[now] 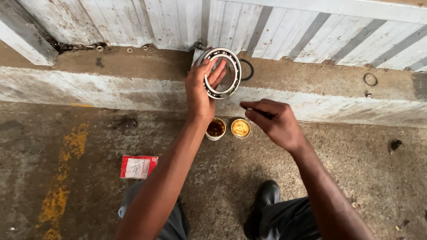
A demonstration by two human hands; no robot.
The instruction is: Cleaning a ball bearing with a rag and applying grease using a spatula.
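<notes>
Centrally, left hand (201, 95): closed on a large steel ball bearing (221, 72), thumb at the outer ring near 10 o'clock, fingers (216, 73) laid across the face and bore. The ring is lifted clear of the floor and stands tilted, its open face turned toward the wearer and slightly to 3 o'clock; the bore axis therefore runs roughly toward the camera. Judged reason for the hold: it exposes the ball race to the other hand.

Right hand (276, 123): pinched narrow on a thin dark tool (257, 111), a stick or small brush, kind not clear. Its long axis runs from 4 o'clock up to 10 o'clock, tip aimed at the bearing's lower edge, near but not touching.

Just below both hands, at 6 o'clock of the bearing: 2 small round tins on the concrete floor (356, 160), side by side and touching or nearly so. Left tin (216, 129) holds dark brown matter; right tin (240, 128) holds yellow grease. Presumably set within easy dipping reach.

Behind the bearing, on the raised ledge (133, 66): 1 black rubber ring (247, 70), partly hidden. Another dark ring (370, 79) at 3 o'clock, well apart.

At 8 o'clock: 1 red and white sachet (138, 166), flat on the floor. At 6 o'clock: 1 black shoe (265, 200).
</notes>
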